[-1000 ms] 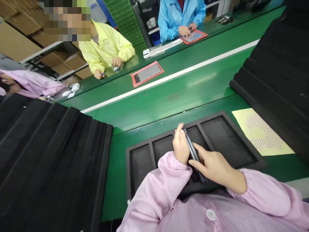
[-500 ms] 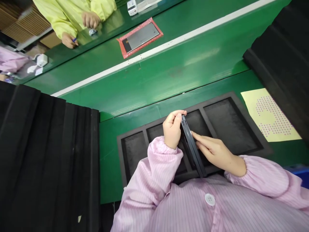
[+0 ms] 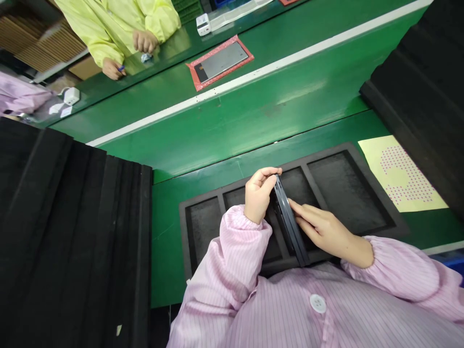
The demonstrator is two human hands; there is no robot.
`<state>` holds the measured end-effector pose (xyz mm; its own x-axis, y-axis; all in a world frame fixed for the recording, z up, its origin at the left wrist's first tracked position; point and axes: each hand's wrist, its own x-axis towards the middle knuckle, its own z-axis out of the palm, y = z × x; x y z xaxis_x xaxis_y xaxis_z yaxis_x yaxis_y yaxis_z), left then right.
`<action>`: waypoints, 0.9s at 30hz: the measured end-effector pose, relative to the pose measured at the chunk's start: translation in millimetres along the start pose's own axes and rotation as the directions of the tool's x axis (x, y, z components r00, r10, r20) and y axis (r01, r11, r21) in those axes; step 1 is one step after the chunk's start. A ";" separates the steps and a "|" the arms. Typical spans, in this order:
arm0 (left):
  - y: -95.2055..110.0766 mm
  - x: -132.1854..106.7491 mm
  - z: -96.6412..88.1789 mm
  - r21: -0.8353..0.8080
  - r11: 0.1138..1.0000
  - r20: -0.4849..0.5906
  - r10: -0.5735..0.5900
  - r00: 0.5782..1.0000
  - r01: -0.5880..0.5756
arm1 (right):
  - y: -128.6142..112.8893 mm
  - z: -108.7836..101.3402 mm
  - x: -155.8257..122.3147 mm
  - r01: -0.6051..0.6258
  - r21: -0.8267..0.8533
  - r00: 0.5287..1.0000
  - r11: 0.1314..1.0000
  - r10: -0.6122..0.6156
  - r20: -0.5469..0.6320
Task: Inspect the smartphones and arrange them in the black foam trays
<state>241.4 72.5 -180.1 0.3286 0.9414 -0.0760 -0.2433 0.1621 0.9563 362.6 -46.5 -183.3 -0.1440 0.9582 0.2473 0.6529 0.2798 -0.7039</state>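
Note:
A slim dark tablet-like casing (image 3: 290,220) stands on edge in front of my chest, steeply tilted over a black foam tray (image 3: 221,203). Its narrow side faces me, with small slots near the top and a seam along its length; the broad faces are mostly hidden. My left hand (image 3: 259,193) pinches the upper end between thumb and fingers. Against the right face, my right hand (image 3: 322,229) presses with its fingers held together, supporting the casing. The lower end comes close to my pink striped smock (image 3: 282,299).
Stacked black foam trays rise at left (image 3: 72,232) and right (image 3: 420,87). A yellow sheet with pink dots (image 3: 406,174) lies right of the tray. Beyond a white rail, a grey panel (image 3: 223,62) rests on red wrap. A co-worker's hands (image 3: 145,42) are across the bench.
The whole view has shifted slightly, so the far bench sits a little lower and further right. Both hands keep their hold on the casing, with hardly any movement.

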 end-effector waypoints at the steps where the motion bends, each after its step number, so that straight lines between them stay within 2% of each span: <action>1: 1.0 -0.5 -0.7 0.005 1.000 0.016 0.001 1.000 -0.001 | -0.1 0.0 0.1 -0.001 -0.004 1.000 1.000 0.001 -0.001; 6: 5.6 -2.0 -9.0 0.049 0.999 0.144 -0.015 0.990 0.008 | -1.1 0.0 -0.1 0.001 -0.021 1.000 1.000 -0.001 0.000; 10: 9.0 -2.4 -19.4 0.132 0.991 0.330 -0.048 0.943 0.005 | -1.1 1.1 -0.5 -0.002 -0.016 1.000 1.000 0.002 0.007; 13: 11.0 -3.3 -23.7 0.171 0.985 0.407 -0.047 0.912 -0.026 | -1.1 1.7 -0.1 -0.002 -0.023 1.000 1.000 0.002 0.006; 16: 12.1 -4.6 -23.5 0.168 0.986 0.385 -0.073 0.920 0.007 | -1.2 1.5 0.4 0.010 -0.036 1.000 0.999 -0.010 -0.005; 21: 10.1 -4.7 -20.8 0.157 0.987 0.228 -0.075 0.971 0.040 | -3.5 0.6 1.5 0.000 -0.006 1.000 1.000 0.000 -0.006; 24: 6.7 -4.1 -21.8 0.165 0.986 0.164 -0.042 0.986 0.014 | -9.1 0.2 7.9 -0.107 0.142 0.991 0.984 0.117 -0.061; 27: 3.9 -4.3 -24.9 0.136 0.991 0.188 -0.024 0.982 -0.002 | -16.6 -1.4 22.6 -0.270 0.359 0.950 0.893 0.307 -0.051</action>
<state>216.3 76.4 -183.1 0.5001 0.8648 -0.0447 -0.1176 0.1190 0.9859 349.5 -29.5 -165.2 0.1014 0.9935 0.0523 0.3552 0.0130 -0.9347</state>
